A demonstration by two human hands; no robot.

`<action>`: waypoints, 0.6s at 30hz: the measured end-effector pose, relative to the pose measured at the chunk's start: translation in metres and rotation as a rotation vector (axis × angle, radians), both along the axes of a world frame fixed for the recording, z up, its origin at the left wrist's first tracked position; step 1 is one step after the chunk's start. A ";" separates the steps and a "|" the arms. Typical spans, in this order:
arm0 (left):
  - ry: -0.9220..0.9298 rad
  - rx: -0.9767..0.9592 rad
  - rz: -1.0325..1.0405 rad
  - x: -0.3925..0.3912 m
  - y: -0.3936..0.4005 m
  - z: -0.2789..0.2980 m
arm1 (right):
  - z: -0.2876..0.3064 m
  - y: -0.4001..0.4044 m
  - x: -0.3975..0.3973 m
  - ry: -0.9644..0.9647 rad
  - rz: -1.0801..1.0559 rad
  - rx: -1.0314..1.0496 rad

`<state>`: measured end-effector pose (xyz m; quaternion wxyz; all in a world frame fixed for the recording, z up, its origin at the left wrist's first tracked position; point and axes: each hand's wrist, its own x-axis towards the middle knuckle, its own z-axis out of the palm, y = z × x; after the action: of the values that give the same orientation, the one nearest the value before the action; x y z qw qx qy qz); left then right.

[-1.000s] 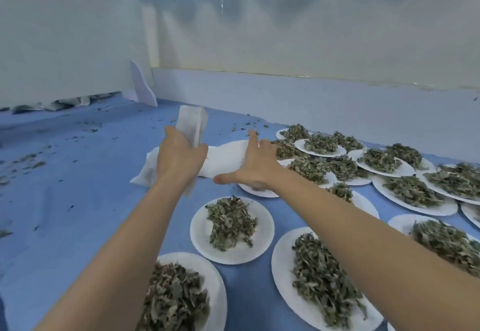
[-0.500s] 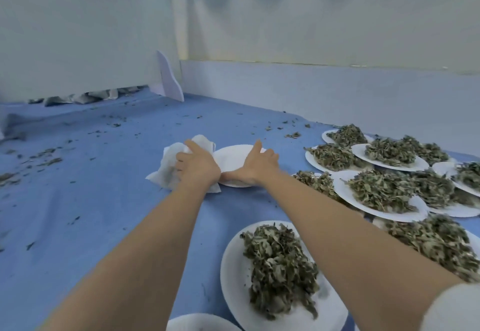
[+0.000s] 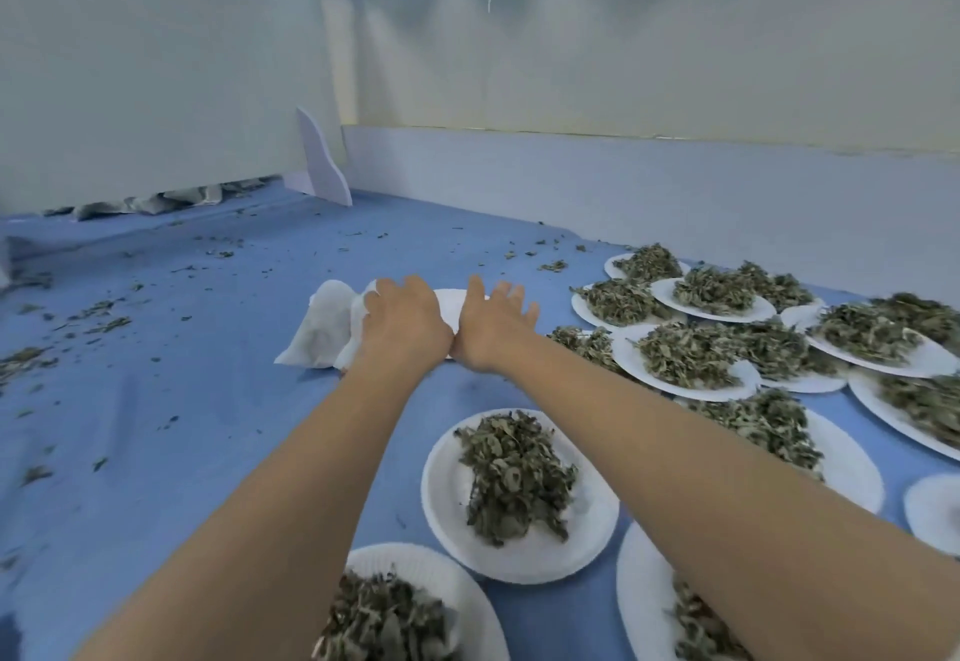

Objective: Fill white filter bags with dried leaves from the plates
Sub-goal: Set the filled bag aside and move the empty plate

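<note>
**A:** So where's the bag (image 3: pixel 324 328) at right now? Standing next to this and I still had to squint.

**B:** Just left of the left hand (image 3: pixel 402 328), flat on the blue sheet (image 3: pixel 156 426), partly tucked under the palm. It's crumpled, long side running away from the person, more or less along the forearm. Whether there's one bag or a small stack under there, can't tell.

**A:** Is the hand actually gripping it?

**B:** Doesn't look like a pinch. Fingers are spread fairly wide and pressed down on the bag's near edge, palm down. Could be curling underneath, I can't see that side.

**A:** And the right hand (image 3: pixel 493 328)?

**B:** Right beside the left, wrists almost touching. Fingers loose and open, nothing in it, resting over an empty plate (image 3: pixel 451 304) that sits between the two hands and beyond them.

**A:** So the left is nearer the bag.

**B:** Yep, by far. My guess is the left lifts it and the right helps open the mouth. Leaves (image 3: pixel 511 478) for filling are on the plate behind both wrists, near the person, plus loads more off to the right of the right hand.
</note>
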<state>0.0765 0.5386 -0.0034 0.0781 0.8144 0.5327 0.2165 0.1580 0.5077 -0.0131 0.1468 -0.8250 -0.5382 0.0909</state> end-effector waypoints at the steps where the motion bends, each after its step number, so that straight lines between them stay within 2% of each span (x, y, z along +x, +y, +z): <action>1: -0.031 0.005 -0.036 -0.002 -0.015 0.006 | 0.007 -0.016 -0.005 -0.010 0.012 0.013; 10: -0.263 -0.056 -0.373 -0.026 -0.195 0.010 | 0.037 -0.226 -0.033 -0.175 0.076 0.054; 18: -0.257 -0.097 -0.561 -0.022 -0.352 -0.009 | 0.020 -0.391 -0.030 -0.235 0.006 -0.003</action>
<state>0.0541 0.1864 -0.0126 0.2400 0.8910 0.2827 0.2621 0.1277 0.1163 0.0066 0.0810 -0.8285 -0.5541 -0.0051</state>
